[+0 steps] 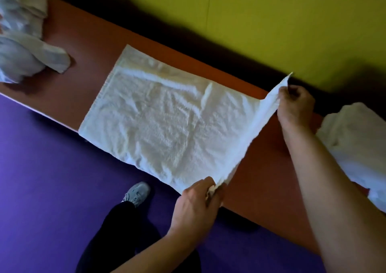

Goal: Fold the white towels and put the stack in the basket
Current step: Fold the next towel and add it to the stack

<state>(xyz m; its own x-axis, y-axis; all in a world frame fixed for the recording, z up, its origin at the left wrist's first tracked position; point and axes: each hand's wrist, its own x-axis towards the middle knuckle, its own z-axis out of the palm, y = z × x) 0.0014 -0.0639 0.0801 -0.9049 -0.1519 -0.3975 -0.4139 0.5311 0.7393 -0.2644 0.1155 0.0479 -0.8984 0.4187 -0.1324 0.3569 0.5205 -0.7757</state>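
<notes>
Two hands pinched the near corners of a white towel point(167, 122) spread on the tabletop point(83, 42): left hand point(196, 203), right hand point(294, 105); the first fold looked underway, carrying that edge across next

A long reddish-brown bench point(87, 42) runs along the yellow-green wall. A white towel point(163, 122) lies spread flat on its middle. A heap of crumpled towels point(23, 42) sits at one end, another white pile point(355, 139) at the other.
</notes>
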